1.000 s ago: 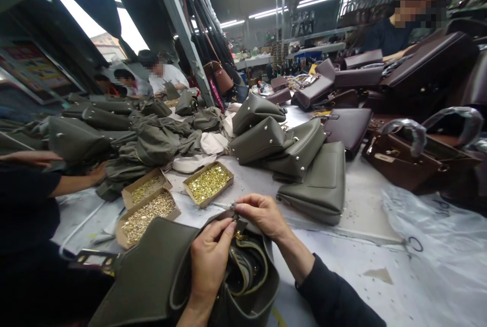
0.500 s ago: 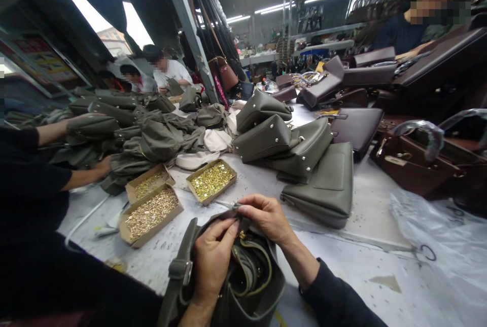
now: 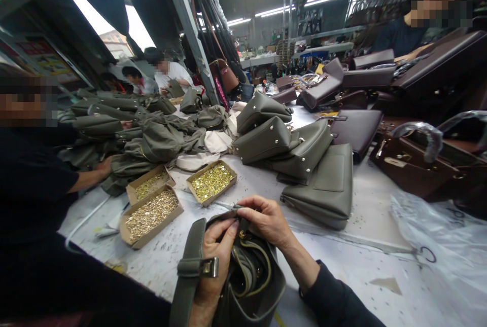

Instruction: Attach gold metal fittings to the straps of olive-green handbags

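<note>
An olive-green bag (image 3: 266, 286) stands open at the table's front edge, its zipped inner pocket showing. My left hand (image 3: 216, 251) pinches the bag's upper edge between thumb and fingers. A strap with a metal buckle (image 3: 192, 267) lies over the back of that hand and wrist. Touching the same edge, my right hand (image 3: 262, 218) has thumb and forefinger pressed together on a small pointed tool (image 3: 228, 207), whose tip points left. Exactly what the fingertips press is too small to tell.
Cardboard boxes of small gold metal pieces (image 3: 152, 214) (image 3: 212, 181) sit behind the bag. Olive bags (image 3: 323, 180) are piled beyond; brown bags (image 3: 414, 165) and clear plastic (image 3: 441, 246) lie right. A person (image 3: 30, 165) at left reaches into a bag heap.
The buckled strap has swung right, over my left hand. At left, the other person has leaned into view. My hands keep nearly the same place.
</note>
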A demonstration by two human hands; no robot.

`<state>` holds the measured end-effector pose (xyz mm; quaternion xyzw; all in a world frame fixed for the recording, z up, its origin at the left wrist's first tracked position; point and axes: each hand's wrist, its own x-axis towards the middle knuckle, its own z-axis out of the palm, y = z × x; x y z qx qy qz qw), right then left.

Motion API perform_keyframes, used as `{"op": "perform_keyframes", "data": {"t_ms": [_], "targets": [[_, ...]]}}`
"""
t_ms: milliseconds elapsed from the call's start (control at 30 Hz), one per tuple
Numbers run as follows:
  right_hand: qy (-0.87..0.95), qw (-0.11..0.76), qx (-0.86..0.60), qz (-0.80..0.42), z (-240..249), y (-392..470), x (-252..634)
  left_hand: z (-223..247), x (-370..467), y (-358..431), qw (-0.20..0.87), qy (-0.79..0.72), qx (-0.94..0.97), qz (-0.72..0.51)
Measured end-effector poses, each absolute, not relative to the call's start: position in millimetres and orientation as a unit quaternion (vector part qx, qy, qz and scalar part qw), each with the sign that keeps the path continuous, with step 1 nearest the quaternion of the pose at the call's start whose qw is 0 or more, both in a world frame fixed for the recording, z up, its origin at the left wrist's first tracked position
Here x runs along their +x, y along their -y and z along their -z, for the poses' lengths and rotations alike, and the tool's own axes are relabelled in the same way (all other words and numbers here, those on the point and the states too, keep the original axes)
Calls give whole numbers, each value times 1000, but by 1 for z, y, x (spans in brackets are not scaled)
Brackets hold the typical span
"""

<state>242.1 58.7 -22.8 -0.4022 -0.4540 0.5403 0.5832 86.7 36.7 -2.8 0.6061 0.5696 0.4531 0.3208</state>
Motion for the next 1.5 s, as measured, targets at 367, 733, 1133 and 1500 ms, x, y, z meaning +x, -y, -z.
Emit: {"op": "perform_keyframes", "data": {"t_ms": [367,733,1133,1500], "targets": [[468,582,-414,-520,24,-57,242,-4,88,-37,334,-594,591,-431],[500,578,-412,-496,23,-56,244,-6,87,-39,381,-606,556,-423],[497,570,-422,-500,21,-56,244,-3,85,-41,440,-599,493,-453],[531,566,-407,-482,19,-56,247,-10,85,-41,419,-625,476,-455]]}}
